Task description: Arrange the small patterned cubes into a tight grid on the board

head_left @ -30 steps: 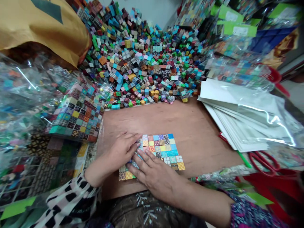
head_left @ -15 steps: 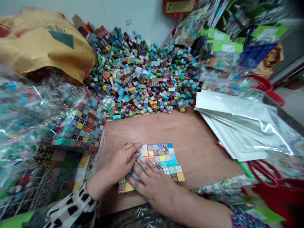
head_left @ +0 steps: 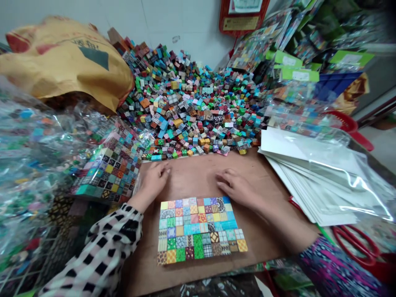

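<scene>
On the brown wooden board lies a flat block of small patterned cubes (head_left: 198, 229), laid edge to edge in rows, with an uneven right side. My left hand (head_left: 155, 178) is past its upper left corner, above the board's left edge, with fingers loosely bent and nothing visible in them. Beyond the block's upper right corner is my right hand (head_left: 235, 186). Its fingers are curved and a little apart, and no object shows in them. Neither hand touches the block. A large heap of loose patterned cubes (head_left: 192, 107) spreads behind the board.
The wooden board (head_left: 192, 175) has a stack of white sheets (head_left: 297, 177) in clear plastic at its right. Red scissors (head_left: 355, 243) lie near the right sleeve. At left are a plastic-wrapped cube pack (head_left: 111, 169), clear bags (head_left: 31, 144) and a yellow sack (head_left: 71, 62).
Both hands have lifted off the cube block and moved apart and forward, left hand to the left, right hand to the right. The whole block is now uncovered. The view has shifted slightly.
</scene>
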A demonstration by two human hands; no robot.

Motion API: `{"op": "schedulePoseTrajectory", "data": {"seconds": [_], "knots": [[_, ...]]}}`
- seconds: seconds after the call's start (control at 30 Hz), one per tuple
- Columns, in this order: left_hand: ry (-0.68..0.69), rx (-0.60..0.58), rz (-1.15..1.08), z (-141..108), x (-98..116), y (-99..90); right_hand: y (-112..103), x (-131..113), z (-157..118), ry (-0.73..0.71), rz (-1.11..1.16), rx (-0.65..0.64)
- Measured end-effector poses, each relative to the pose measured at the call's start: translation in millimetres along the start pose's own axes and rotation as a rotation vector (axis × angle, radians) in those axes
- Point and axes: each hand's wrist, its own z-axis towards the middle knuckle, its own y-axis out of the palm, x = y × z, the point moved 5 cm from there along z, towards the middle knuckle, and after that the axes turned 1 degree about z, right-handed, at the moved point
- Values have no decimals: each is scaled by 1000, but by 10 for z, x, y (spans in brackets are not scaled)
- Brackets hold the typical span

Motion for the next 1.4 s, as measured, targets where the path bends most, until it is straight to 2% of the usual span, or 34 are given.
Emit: {"op": "schedulePoseTrajectory", "data": {"seconds": [0.07, 0.17, 0.27, 0.47, 0.6, 0.77, 0.9, 1.03, 1.23, 1.33, 1.4], "knots": [[-59, 56, 36, 72, -93, 24, 45, 107, 80, 25, 4, 9], [-132, 115, 79, 119, -180, 50, 49, 52, 238, 8, 28, -7], [-179, 156, 101, 125, -221, 68, 35, -181, 523, -91, 3, -49], [-178, 189, 106, 124, -222, 96, 106, -799, 1369, -313, -161, -12], [-179, 211, 109, 125, -231, 111, 266, -1048, 1828, -226, -257, -14], [-177, 219, 112, 124, -233, 121, 471, -1137, 2055, -244, -274, -69], [-178, 213, 107, 118, -224, 113, 401, -1057, 2000, -270, -244, -50], [-181, 211, 101, 114, -218, 109, 178, -883, 1641, -245, -147, -28], [-183, 209, 105, 134, -222, 116, 137, -397, 874, -27, -37, -187], [-179, 211, 113, 140, -223, 113, 102, -266, 708, -24, 47, -240], [-174, 208, 119, 141, -220, 109, 60, -256, 685, -79, 54, -296]]}}
